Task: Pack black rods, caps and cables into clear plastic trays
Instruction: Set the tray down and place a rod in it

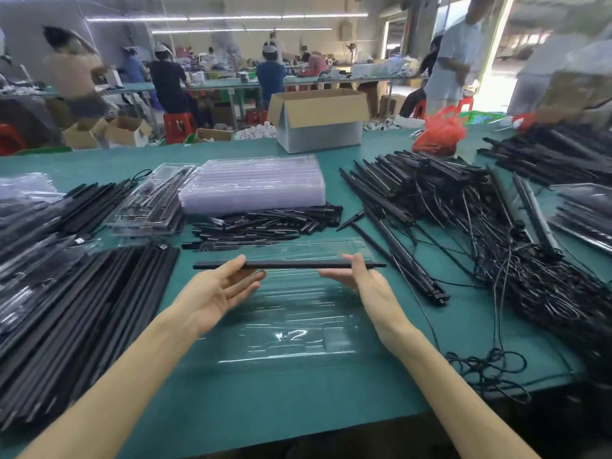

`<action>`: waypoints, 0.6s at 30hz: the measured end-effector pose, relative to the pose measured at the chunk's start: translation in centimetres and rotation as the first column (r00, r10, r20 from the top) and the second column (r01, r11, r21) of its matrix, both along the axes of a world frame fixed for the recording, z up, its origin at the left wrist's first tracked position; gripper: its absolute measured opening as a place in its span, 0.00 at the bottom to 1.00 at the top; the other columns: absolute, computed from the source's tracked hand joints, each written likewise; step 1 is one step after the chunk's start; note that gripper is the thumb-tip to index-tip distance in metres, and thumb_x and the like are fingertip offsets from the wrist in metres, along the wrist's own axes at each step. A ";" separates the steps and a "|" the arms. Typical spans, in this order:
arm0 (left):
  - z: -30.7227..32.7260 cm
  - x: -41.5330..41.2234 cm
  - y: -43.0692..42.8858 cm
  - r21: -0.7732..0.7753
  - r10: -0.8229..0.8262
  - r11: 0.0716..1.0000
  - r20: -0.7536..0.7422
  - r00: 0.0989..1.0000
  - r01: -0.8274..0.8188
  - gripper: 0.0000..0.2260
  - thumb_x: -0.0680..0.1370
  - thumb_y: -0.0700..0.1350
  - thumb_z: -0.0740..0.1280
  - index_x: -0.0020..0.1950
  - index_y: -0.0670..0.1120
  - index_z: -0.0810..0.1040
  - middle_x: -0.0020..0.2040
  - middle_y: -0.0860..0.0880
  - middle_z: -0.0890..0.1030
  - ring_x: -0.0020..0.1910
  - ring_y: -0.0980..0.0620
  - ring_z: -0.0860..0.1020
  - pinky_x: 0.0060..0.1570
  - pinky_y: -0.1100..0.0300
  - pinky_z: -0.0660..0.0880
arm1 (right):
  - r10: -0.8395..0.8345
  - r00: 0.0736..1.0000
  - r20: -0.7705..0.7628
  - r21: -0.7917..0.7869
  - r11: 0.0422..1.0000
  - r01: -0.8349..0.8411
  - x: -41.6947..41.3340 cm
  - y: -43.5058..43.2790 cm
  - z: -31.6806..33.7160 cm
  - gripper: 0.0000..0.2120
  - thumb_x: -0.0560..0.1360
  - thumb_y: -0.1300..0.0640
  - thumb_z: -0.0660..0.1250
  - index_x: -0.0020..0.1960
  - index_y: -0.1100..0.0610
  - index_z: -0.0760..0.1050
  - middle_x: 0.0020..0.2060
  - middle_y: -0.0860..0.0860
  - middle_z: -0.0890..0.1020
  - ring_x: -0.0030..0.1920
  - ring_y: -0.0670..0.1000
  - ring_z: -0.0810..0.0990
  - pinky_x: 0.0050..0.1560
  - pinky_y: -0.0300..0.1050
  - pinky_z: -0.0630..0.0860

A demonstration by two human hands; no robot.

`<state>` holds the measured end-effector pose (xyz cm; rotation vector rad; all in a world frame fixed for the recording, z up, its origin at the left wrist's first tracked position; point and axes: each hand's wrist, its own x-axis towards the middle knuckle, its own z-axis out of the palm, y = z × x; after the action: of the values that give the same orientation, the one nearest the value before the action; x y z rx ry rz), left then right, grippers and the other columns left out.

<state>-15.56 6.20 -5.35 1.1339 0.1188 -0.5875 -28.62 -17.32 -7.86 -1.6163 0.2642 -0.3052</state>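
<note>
The left hand [218, 289] and right hand [364, 279] each pinched a black rod [291, 265], level over the near clear tray [291, 319] on the green table [265, 392].

The hall was lit by ceiling strip lights [225, 17]. Green-topped counters [139, 86] were attended by workers [167, 84] on red stools [178, 125]; daylight was admitted through a doorway [500, 71] at right.
</note>
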 end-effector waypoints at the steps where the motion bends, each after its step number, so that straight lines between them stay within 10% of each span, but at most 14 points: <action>1: 0.0 0.0 0.2 0.000 -0.004 1.000 -0.006 1.000 0.004 0.13 0.75 0.42 0.73 0.56 0.37 0.78 0.54 0.35 0.84 0.50 0.42 0.86 0.37 0.58 0.83 | -0.028 0.999 0.026 0.075 0.997 0.026 -0.1 -0.3 -0.1 0.24 0.84 0.39 0.50 0.60 0.51 0.80 0.53 0.45 0.86 0.59 0.39 0.81 0.71 0.45 0.64; 7: -0.4 -0.6 1.0 0.064 -0.051 0.996 -0.045 0.998 0.054 0.11 0.83 0.44 0.63 0.58 0.35 0.77 0.53 0.36 0.85 0.47 0.42 0.86 0.32 0.58 0.82 | -0.088 0.995 0.053 0.230 0.970 0.073 0.1 -1.2 -0.8 0.23 0.85 0.48 0.58 0.47 0.62 0.84 0.46 0.57 0.87 0.54 0.53 0.84 0.69 0.51 0.73; 13: -0.6 -1.3 1.4 0.590 -0.180 0.808 0.251 0.951 -0.003 0.14 0.85 0.47 0.61 0.49 0.39 0.80 0.34 0.49 0.84 0.25 0.47 0.79 0.21 0.62 0.71 | -0.075 0.996 0.040 0.219 0.974 0.064 0.2 -1.4 -0.8 0.23 0.84 0.49 0.59 0.52 0.68 0.82 0.45 0.56 0.87 0.55 0.52 0.85 0.68 0.50 0.73; 18: -0.7 -2.4 0.1 0.641 -0.466 0.663 0.758 0.457 -0.387 0.03 0.79 0.47 0.70 0.45 0.52 0.79 0.39 0.54 0.80 0.38 0.55 0.78 0.41 0.65 0.74 | -0.022 1.000 0.012 0.139 0.990 0.020 0.1 -1.1 -0.5 0.22 0.83 0.46 0.60 0.51 0.65 0.81 0.45 0.53 0.88 0.55 0.47 0.84 0.72 0.52 0.68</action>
<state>-18.00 6.26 -6.10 2.1911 -0.6997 0.1806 -28.57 -18.43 -8.35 -1.4744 0.2867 -0.3070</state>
